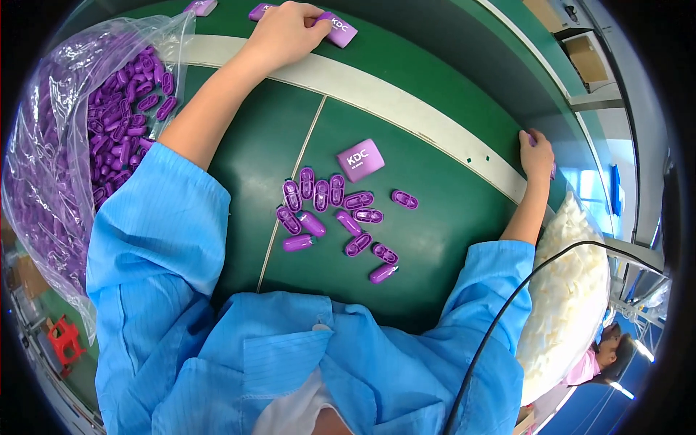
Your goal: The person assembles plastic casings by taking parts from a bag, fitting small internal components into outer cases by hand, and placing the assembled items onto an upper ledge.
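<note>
At the far side, my left hand [284, 32] reaches over a pale strip onto the green band beyond it. Its fingers are closed on a light purple rounded case [338, 30] with white print. Another purple piece [261, 11] lies just behind that hand. Far to the right, my right hand [536, 154] curls round a purple piece [533, 139], mostly hidden by the fingers. Between my arms, one purple case [360, 160] lies on the green tabletop [428, 261]. Nearer me are several small oval purple shells [321, 196], some hollow side up, others smooth side up.
A clear plastic bag [54, 138] full of purple shells [119, 116] stands at the left. On the right is a bag of cream-coloured small parts [569, 304], with a black cable [500, 312] crossing before it. Another purple case [201, 7] lies at the far left.
</note>
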Tool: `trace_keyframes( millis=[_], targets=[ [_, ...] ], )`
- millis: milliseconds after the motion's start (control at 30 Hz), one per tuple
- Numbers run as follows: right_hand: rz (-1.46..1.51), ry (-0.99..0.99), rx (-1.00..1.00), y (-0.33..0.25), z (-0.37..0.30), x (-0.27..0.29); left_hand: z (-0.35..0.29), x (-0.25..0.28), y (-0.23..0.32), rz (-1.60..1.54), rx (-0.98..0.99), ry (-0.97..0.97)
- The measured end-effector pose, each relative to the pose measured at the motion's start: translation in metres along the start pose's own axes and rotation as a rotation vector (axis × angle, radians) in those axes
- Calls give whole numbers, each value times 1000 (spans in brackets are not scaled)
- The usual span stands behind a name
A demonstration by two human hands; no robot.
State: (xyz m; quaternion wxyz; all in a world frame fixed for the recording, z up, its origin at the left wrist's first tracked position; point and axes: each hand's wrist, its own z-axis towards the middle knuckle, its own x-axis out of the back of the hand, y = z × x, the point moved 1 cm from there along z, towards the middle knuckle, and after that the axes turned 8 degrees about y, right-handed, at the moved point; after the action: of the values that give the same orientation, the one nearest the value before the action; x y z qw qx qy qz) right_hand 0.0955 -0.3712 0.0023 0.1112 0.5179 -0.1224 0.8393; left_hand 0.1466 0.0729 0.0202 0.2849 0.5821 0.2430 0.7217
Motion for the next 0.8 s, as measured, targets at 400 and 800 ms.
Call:
trace_keyframes(
  millis=[400,800],
  targets=[
    [845,-572,693,-217,-119,77,-45,6,-13,38,-650,392],
    [972,-656,396,-210,-140,75,-164,28,4,-143,-505,-10]
  ],
)
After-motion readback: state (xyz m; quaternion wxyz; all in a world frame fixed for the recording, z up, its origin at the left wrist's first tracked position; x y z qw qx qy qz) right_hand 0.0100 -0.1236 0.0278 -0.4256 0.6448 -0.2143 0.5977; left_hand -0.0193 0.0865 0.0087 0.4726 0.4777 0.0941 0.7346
